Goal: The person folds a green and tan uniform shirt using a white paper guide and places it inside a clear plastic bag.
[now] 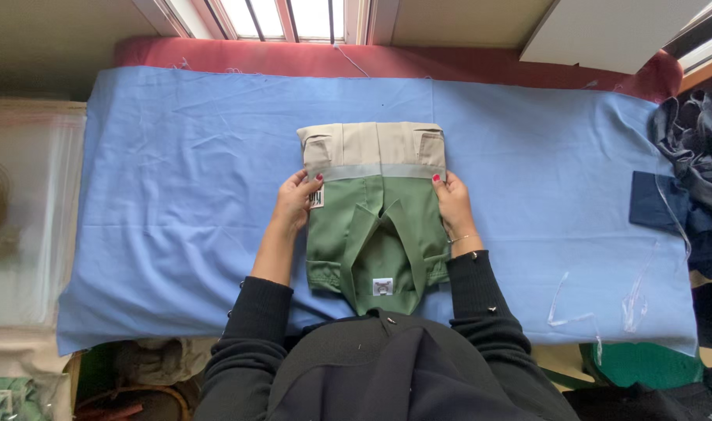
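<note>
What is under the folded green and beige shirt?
The folded shirt lies on a blue cloth over a red pad. The table beneath is hidden.

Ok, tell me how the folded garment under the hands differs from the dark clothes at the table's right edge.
The folded garment is green and beige; the dark clothes are navy and grey. The garment is folded into a neat rectangle, while the dark clothes lie crumpled in a heap. The left hand and right hand touch the garment; nothing touches the heap. Both rest on the blue cloth.
</note>
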